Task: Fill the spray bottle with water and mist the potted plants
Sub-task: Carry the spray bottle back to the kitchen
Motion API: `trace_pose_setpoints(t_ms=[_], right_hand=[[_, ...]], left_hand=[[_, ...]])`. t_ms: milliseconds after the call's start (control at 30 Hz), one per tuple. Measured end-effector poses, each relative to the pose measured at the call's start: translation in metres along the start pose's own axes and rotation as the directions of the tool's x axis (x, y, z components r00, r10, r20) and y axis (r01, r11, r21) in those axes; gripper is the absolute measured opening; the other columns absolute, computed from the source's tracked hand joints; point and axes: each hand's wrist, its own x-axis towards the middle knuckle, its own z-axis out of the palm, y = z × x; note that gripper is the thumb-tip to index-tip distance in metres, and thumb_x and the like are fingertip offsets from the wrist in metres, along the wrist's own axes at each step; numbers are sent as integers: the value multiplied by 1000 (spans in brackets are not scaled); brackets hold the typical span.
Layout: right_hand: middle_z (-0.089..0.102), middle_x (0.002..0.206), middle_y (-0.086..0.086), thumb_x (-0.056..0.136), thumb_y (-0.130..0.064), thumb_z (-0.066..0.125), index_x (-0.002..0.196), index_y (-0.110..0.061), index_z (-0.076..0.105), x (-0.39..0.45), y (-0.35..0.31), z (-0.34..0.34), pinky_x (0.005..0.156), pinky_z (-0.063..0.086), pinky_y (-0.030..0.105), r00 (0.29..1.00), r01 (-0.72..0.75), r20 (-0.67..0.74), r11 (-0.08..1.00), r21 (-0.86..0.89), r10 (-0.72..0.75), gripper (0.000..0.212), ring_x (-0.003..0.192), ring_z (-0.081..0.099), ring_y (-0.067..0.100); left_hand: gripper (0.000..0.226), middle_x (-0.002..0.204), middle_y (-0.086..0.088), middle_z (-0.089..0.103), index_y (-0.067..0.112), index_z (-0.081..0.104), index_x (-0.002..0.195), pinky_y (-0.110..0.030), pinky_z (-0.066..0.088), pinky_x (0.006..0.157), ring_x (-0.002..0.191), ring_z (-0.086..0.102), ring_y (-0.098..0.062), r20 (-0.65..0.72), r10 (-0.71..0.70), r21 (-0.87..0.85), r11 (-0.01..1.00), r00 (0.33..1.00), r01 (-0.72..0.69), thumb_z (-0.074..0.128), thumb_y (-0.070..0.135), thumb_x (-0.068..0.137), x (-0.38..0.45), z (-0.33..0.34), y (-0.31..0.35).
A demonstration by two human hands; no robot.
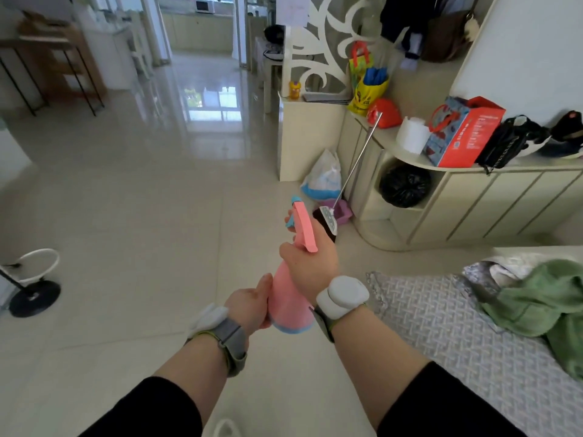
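Two hands hold one pink spray bottle [288, 294] out in front of us, over a glossy tiled floor [132, 190]. Our right hand [310, 266] is wrapped closed around the neck, just under the pink trigger head [303, 227], with a fingertip showing at the front near the blue nozzle [296, 199]. Our left hand [252, 304] is curled against the lower body of the bottle, thumb pressed up its side, steadying it near the blue base. The bottle leans away from us, nozzle pointing forward and slightly left. We cannot tell whether it holds any water, since the plastic is opaque. No potted plants and no tap are visible in this view; a doorway [202, 29] far ahead opens onto what looks like a kitchen with a microwave [205, 6]. To our right stands a cream cabinet [473, 197] crowded with bags and a red box [463, 134]; a quilted mat [441, 335] lies at lower right. We judge the bottle is being carried or readied for opening. To do this well, we should keep the left hand firm on the body, twist the head off with the right, and keep the bottle upright once it is filled.
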Motion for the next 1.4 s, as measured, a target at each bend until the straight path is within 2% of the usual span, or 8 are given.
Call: trace_pose_setpoints(t_ms=[100, 267, 467, 633, 733, 933, 1200, 1400], right_hand=[[57, 104, -13, 75, -6, 59, 122, -24, 55, 51, 4, 26, 73, 37, 11, 1000, 13, 1, 1000, -6, -13, 51, 90, 54, 0], [56, 101, -15, 75, -5, 59, 122, -25, 55, 155, -2, 79, 66, 33, -2, 999, 22, -36, 999, -28, -23, 51, 85, 49, -14], [55, 109, -14, 76, -3, 59, 127, -23, 52, 249, -9, 117, 74, 32, 1, 997, 12, -71, 1000, 19, -10, 55, 95, 50, -6], [57, 110, -12, 77, -2, 58, 125, -23, 53, 316, -5, 135, 73, 33, 1, 997, 4, -72, 1000, 28, -2, 52, 93, 49, -13], [57, 112, -12, 78, -3, 58, 127, -25, 52, 373, 4, 145, 74, 33, 1, 998, 1, -66, 999, 34, 2, 54, 95, 51, -6], [58, 103, -9, 76, -3, 57, 122, -23, 55, 517, 15, 164, 81, 41, 18, 998, 32, -51, 999, 19, -31, 51, 93, 54, 7], [55, 107, -13, 77, -6, 58, 125, -25, 51, 657, 24, 193, 70, 32, 2, 999, 51, 8, 998, -28, -50, 52, 92, 51, 3], [57, 110, -10, 76, -6, 58, 120, -28, 54, 750, 33, 233, 73, 32, 4, 997, 69, 25, 997, -25, -69, 49, 96, 52, 6]], left_hand=[[56, 91, -26, 73, 9, 64, 64, -46, 56, 87, 87, 71, -38, 6, 5, 8, 1000, 1000, -5, 46, 54, 92, 53, -12, 20], [55, 89, -23, 74, 8, 66, 69, -46, 56, 88, 86, 71, -36, 20, 19, 31, 999, 1000, -20, 47, 54, 92, 160, -45, 71], [59, 84, -22, 74, 10, 66, 63, -45, 56, 86, 84, 71, -36, 26, 45, 90, 995, 999, -47, 44, 57, 91, 256, -67, 127], [58, 81, -20, 74, 10, 66, 62, -46, 56, 86, 82, 72, -35, 61, 28, 87, 996, 998, -33, 46, 57, 90, 321, -67, 158], [58, 83, -22, 74, 10, 66, 62, -45, 57, 85, 82, 72, -35, 53, 37, 105, 994, 998, -42, 45, 57, 90, 375, -63, 187], [59, 84, -24, 73, 6, 67, 66, -46, 57, 84, 79, 72, -36, -4, 42, 66, 997, 999, -42, 47, 56, 90, 494, -47, 261], [57, 79, -20, 74, 10, 66, 61, -45, 58, 83, 76, 73, -33, -38, 16, 11, 1000, 999, -16, 48, 56, 89, 608, -46, 326], [56, 76, -16, 74, 11, 68, 64, -45, 58, 83, 73, 73, -31, -38, -1, -9, 1000, 999, 0, 50, 58, 87, 700, -62, 362]])
